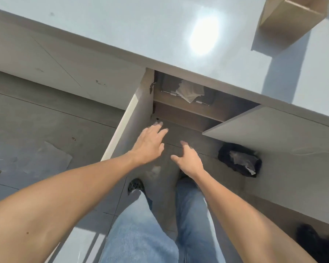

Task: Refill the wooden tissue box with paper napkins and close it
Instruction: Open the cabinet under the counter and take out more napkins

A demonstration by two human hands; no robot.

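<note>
Reaching with 2 empty, spread hands, left [150, 143] and right [188, 160], under white countertop [122, 31] toward open cabinet [186, 111].

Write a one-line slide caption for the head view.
Both empty hands, left and right, reach toward the open cabinet under the counter; wooden box waits on top.

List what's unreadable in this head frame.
- Light wooden box on the pale countertop: cut off by the top edge; lid state unknown.
- Crumpled whitish packet in the open cabinet: half hidden under the countertop lip.
- Left hand fingertips: motion-blurred.
- Dark bundle on the floor: contents unclear.
</note>
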